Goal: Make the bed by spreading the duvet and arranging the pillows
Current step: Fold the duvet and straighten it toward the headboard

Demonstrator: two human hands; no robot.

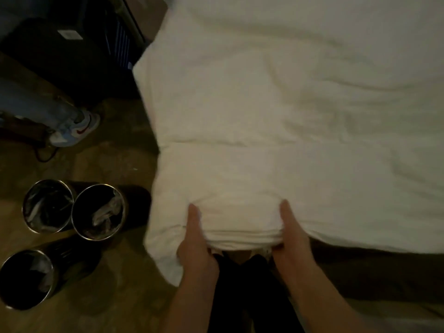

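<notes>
The duvet (pixel 276 121) covers the bed from centre out to 12 and 3 o'clock, w/ its near edge bunched at 6. We grip that bunched edge w/ both hands: left hand (pixel 195 246) and right hand (pixel 292 239), thumbs on top, fingers curled under the fold, prob. so we can pull it evenly toward the bed's end. It's already mostly spread; no pillows in view. At 8 o'clock stand three metal bins (pixel 98 212). At 10, another person's sneaker (pixel 77 128) on the floor.
</notes>
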